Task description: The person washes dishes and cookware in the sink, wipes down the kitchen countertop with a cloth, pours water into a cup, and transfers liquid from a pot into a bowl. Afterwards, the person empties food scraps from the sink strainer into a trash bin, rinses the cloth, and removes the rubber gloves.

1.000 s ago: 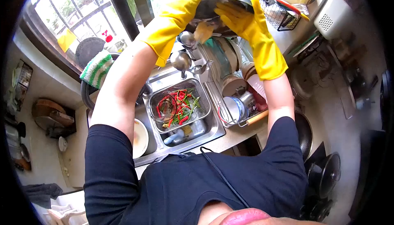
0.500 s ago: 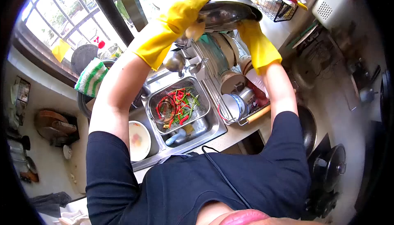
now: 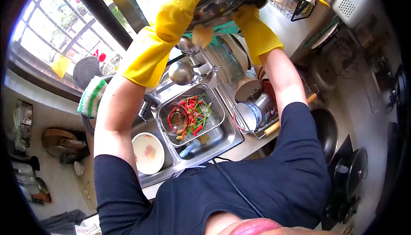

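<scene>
A wide, shiny stainless-steel bowl (image 3: 231,4) is up at the far side of the counter, raised above the draining area and tipped so its dark, glossy inner side faces the wearer. The person's left hand (image 3: 182,5), in a yellow rubber glove, is grasping the bowl by its near left edge. The right hand (image 3: 251,24), gloved the same, reaches to the bowl's right side; its fingers are hidden there, so I can't tell whether it clasps or merely supports. Just below the bowl is a pale tan piece (image 3: 202,36) that I can't identify.

Nearer the wearer, a round steel ladle (image 3: 181,73) lies by the sink's far edge. Right of it stands a metal dish rack with wooden handles (image 3: 272,128), crowded with dishes, among them a white bowl with blue markings (image 3: 246,116). In the steel sink (image 3: 236,140), a rectangular wire-mesh basket (image 3: 218,104) carries red and green chillies (image 3: 197,115) and a clear glass bowl (image 3: 176,121). Beside it sits a round white dish (image 3: 145,163). Farther left, a green-and-white striped cloth (image 3: 91,98) hangs near the barred window (image 3: 55,25).
</scene>
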Motion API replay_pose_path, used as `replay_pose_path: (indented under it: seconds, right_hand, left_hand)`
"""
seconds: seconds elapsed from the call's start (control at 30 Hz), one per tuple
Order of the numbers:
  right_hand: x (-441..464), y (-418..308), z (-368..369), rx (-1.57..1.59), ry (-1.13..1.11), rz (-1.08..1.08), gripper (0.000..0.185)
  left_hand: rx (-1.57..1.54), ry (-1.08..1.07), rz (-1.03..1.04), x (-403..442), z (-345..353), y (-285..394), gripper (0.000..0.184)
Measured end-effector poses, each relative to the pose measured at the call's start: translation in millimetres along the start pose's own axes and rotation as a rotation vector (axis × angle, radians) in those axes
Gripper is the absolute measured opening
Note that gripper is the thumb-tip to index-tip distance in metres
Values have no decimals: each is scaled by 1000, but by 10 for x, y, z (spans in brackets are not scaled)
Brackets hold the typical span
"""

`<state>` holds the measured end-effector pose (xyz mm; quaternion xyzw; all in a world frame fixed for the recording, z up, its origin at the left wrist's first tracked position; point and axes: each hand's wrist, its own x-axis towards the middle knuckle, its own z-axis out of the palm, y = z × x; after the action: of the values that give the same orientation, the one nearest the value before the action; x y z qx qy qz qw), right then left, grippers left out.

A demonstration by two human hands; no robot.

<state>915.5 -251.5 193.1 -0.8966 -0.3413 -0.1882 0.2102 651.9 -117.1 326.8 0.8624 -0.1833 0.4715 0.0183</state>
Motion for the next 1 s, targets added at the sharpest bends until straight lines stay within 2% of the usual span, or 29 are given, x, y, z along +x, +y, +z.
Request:
replay_pose_path:
  seconds: [0.23,0.27,0.3,0.33,0.4,0.43,0.47,0.53,0.57,0.6,1.0]
  right_hand:
    - [39,113,6,78,97,-83,33]
    - [39,148,-18,81,95,-81,32]
    - [49,181,-38,86,90,-72,32]
    - [50,202,-57,85,80,-64,32]
    - [70,196,-79,83,63,-48,32]
    - [66,175,-79,82,52,-37,31]
    - [61,151,-56,83,49,-31,31]
    - [74,116,-58,84,29,-19,31]
    - [73,98,-33,85,24,-13,30]
    - [42,92,-5,87,26,-18,30]
    - [-73,278,211,211,77,-196,28]
  left_hand:
    - [-99,108,48,20,-70,264,55]
    - [-83,99,32,40,-119,304,55]
    - [202,-115,-116,159,-232,388,56]
    - [93,-7,-8,209,-300,419,58]
    - [136,-222,-111,472,-435,498,15]
    - [73,10,-1,389,-277,390,18]
    - [73,9,5,315,-222,331,18]
    - [-42,5,66,186,-148,244,59]
    - [-42,80,105,102,-63,262,60]
    - [-74,58,80,103,-4,291,65]
    - [-53,-278,-21,39,329,246,69]
